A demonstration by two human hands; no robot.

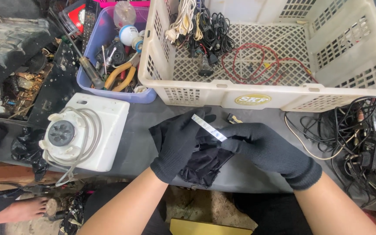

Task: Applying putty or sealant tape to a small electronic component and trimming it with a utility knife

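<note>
Item held: a narrow white strip (209, 127), flat and slightly tilted, pinched at its lower end by the grip of the right hand (268, 152), fingers closed on it; its upper end rests against the fingertips of the left hand (177, 141), which also closes loosely over a crumpled black piece (205, 163) bunched between both palms. Both hands wear black knit gloves and sit just in front of the cream plastic crate (266, 93), above the grey tabletop (135, 143). Inside the crate: coiled black cords (209, 32), a loop of red wire (257, 63), a bundle of pale cable (183, 17). Just in front of the crate, near the strip's upper end, a small dark part (233, 118); what it is cannot be told. Left of the crate, touching it: a lilac tub (88, 76) holding yellow-handled pliers (120, 76), a screwdriver (90, 69), a light bulb (129, 35) and a clear bottle (124, 13). Front-left of the crate: a white appliance base (85, 132) with a grey hub and clear tubing looped round it. Right of the crate: a tangle of black cables and adapters (357, 139). Far left of the crate: dark circuit boards and scrap (18, 82). A bare foot (20, 211) shows on the floor well below the appliance base.
</note>
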